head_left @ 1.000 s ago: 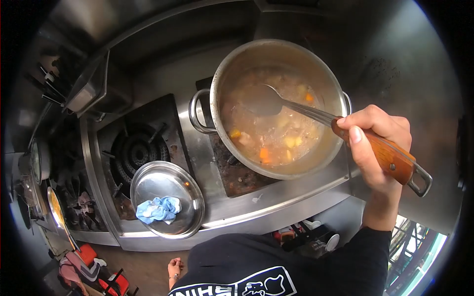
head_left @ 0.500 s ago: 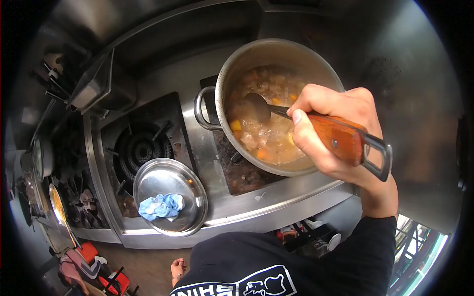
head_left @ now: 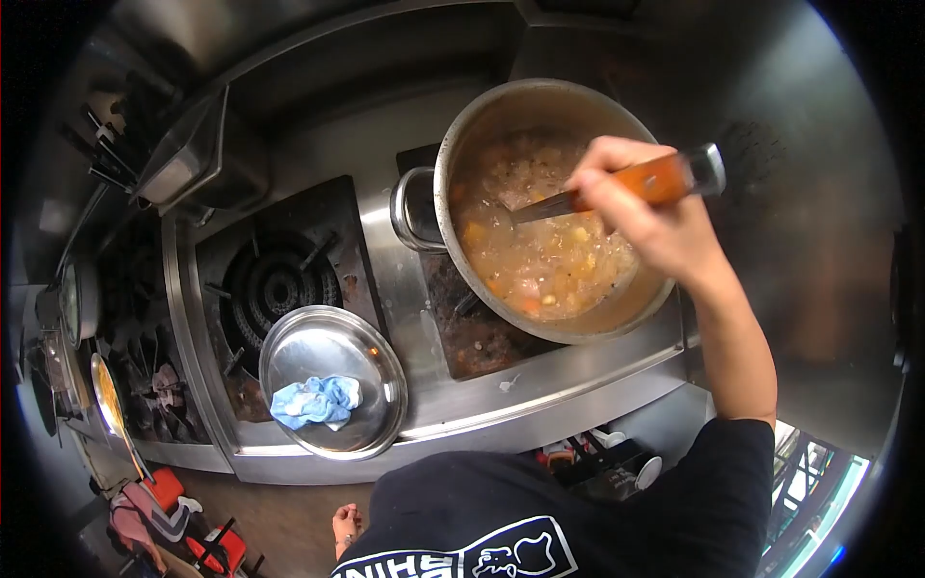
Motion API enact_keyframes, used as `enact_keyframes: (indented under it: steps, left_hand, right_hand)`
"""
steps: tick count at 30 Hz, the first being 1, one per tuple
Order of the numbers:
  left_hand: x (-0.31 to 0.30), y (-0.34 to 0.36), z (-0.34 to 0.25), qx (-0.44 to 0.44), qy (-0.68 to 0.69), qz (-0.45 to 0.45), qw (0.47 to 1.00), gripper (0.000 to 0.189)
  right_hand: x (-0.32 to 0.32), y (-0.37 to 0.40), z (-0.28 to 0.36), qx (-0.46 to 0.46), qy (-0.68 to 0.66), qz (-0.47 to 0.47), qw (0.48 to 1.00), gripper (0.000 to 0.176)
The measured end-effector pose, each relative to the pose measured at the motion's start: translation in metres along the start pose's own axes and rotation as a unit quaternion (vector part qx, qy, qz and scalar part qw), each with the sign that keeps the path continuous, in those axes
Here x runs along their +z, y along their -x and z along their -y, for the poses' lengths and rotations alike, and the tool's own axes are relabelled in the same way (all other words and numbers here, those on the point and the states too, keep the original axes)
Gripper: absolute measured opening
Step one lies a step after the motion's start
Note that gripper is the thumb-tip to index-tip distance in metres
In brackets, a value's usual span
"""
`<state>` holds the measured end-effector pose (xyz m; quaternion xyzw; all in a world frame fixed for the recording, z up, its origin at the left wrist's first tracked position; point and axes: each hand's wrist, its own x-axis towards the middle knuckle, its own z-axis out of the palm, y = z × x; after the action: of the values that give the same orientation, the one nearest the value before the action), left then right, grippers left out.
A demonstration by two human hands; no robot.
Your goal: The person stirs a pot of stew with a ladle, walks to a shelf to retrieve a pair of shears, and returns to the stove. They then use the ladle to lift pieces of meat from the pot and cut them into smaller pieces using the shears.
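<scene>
A large metal pot (head_left: 445, 183) stands on the right burner, holding a chunky brown soup (head_left: 549, 260) with orange and yellow pieces. My right hand (head_left: 650, 207) is closed around the wooden handle of a ladle (head_left: 544, 207), above the pot's right side. The ladle's bowl is sunk in the soup and mostly hidden. My left hand (head_left: 348, 524) hangs low by my body, in front of the stove's edge, with its fingers curled; whether it holds anything is too small to tell.
A round metal lid (head_left: 371, 371) with a blue cloth (head_left: 316, 402) on it overlaps the front of the left burner (head_left: 279, 289). Metal containers (head_left: 207, 164) and utensils stand at the back left. A pan (head_left: 108, 390) lies farther left, above red items on the floor side.
My right hand has moved up and swung the ladle's handle to a flatter angle. The ladle's bowl has gone down into the soup. The pot has shifted slightly right in view.
</scene>
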<state>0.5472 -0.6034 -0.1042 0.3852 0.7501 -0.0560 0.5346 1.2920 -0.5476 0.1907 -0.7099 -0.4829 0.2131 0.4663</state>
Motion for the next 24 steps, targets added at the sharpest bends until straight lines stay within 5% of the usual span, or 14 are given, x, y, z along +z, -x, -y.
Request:
enact_keyframes:
  steps: [2, 10, 14, 16, 18, 24]
  left_hand:
    - [0.003, -0.001, 0.001, -0.016, 0.033, 0.015, 0.999, 0.008]
    - [0.004, -0.009, -0.003, 0.009, -0.007, 0.012, 1.0, 0.007]
    - [-0.003, -0.015, -0.003, 0.016, 0.03, 0.014, 0.999, 0.007]
    - [-0.005, -0.015, -0.003, 0.019, 0.027, 0.011, 0.999, 0.008]
    - [-0.008, -0.015, -0.004, 0.022, 0.023, 0.01, 0.999, 0.008]
    - [-0.005, -0.005, -0.008, 0.019, -0.019, 0.0, 1.0, 0.011]
  right_hand:
    - [-0.027, 0.008, 0.005, 0.201, -0.029, -0.018, 0.979, 0.019]
    - [-0.075, 0.06, -0.003, 0.181, -0.117, -0.138, 0.967, 0.024]
    - [-0.069, 0.074, 0.024, 0.148, 0.0, -0.167, 0.975, 0.02]
    - [-0.054, 0.074, 0.028, -0.06, 0.172, -0.156, 0.971, 0.012]
    - [-0.045, 0.065, 0.032, -0.055, 0.207, -0.113, 0.97, 0.006]
    - [-0.03, 0.044, -0.013, 0.051, -0.012, -0.068, 0.996, 0.011]
